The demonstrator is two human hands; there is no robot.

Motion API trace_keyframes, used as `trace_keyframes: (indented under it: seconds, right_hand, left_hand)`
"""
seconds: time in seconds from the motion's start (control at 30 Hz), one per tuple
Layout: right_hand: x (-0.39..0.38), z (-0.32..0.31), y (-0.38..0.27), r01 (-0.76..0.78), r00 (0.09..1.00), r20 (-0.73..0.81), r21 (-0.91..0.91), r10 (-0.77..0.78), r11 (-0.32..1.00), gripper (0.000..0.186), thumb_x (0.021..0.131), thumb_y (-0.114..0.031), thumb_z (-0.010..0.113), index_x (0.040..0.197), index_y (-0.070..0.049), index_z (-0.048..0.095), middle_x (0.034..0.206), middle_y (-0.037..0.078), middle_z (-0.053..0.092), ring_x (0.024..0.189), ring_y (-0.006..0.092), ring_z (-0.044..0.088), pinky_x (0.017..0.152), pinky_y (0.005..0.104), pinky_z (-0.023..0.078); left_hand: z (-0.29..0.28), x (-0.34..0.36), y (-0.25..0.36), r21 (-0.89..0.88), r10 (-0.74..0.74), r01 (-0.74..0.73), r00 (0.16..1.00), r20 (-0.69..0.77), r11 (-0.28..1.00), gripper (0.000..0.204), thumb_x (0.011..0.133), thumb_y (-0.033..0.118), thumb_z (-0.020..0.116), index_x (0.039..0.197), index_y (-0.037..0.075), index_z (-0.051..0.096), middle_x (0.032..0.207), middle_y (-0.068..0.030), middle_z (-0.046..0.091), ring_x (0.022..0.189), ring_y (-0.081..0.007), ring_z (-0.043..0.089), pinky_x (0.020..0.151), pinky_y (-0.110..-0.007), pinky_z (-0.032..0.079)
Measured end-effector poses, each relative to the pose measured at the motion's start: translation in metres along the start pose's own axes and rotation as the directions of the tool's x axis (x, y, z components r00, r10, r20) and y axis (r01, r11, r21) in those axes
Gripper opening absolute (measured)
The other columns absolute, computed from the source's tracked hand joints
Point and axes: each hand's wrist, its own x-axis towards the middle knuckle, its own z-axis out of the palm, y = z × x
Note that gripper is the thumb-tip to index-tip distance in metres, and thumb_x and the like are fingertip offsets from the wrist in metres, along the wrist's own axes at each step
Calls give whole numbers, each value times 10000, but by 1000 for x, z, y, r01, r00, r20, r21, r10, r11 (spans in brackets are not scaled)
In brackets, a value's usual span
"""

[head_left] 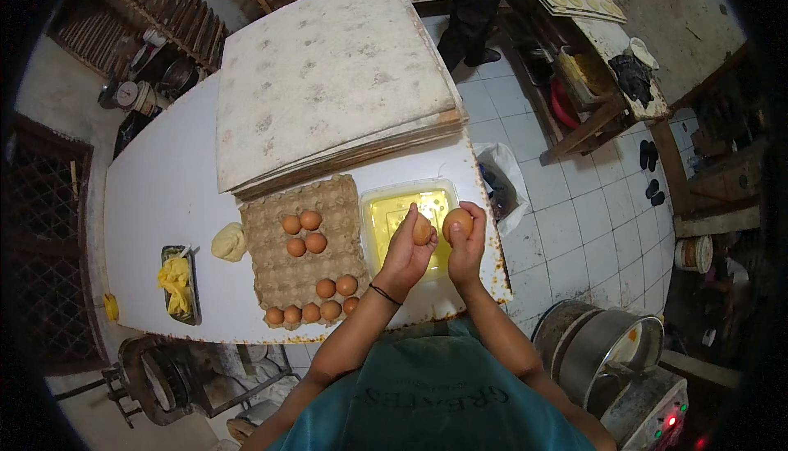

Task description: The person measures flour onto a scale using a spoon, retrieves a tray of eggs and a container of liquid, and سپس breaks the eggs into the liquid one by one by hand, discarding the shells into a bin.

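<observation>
My left hand (405, 252) is closed round a brown egg (423, 230). In my right hand (468, 252) is a second brown egg (457, 222), gripped close beside the first. Both hands are over a clear plastic tub (409, 186) with yellow liquid in it. Left of the tub lies a cardboard egg tray (275, 277). It carries several brown eggs, a group near its middle (310, 220) and more along its near edge (311, 313).
Stacked whitish boards (328, 65) rise behind the tray. A pale dough lump (229, 242) and a dish of yellow fat (176, 280) are at left. A white bag (510, 180) hangs by the table's right edge. A metal mixing bowl (611, 344) stands lower right; another person (474, 8) stands beyond.
</observation>
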Motion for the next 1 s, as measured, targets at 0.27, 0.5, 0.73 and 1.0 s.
trace_keyframes:
  seconds: [0.27,0.5,0.73,1.0]
  right_hand:
    - [2,-2,-4,1,1000,-17,2,-1,1000,301,813,-127,521,1075,4,450,990,126,483,915,203,478,834,304,388]
    - [0,7,-13,-191,979,89,53,186,980,293,818,-119,498,1074,10,440,970,117,483,899,192,474,812,307,403]
    - [2,2,1,-79,982,157,-145,102,986,284,817,-133,513,1054,11,456,992,123,490,911,200,483,820,296,397]
    - [4,-10,0,59,998,23,-150,-57,987,313,817,-176,511,1064,8,456,989,129,493,924,218,479,839,308,383]
  left_hand:
    - [-4,-1,1,-9,-63,62,996,-59,998,326,879,402,467,972,90,480,928,-71,539,796,-177,515,688,-286,413]
    - [-17,6,-2,-169,-128,141,988,86,975,304,869,383,486,970,97,466,892,-65,518,809,-178,510,715,-313,432]
    - [12,-7,-1,-60,-36,31,995,-90,998,365,901,393,429,1037,56,469,920,-75,498,783,-174,490,717,-319,437]
    - [9,-14,0,-44,-88,87,996,-13,995,379,933,385,336,1035,42,460,914,-89,503,813,-186,484,742,-316,422]
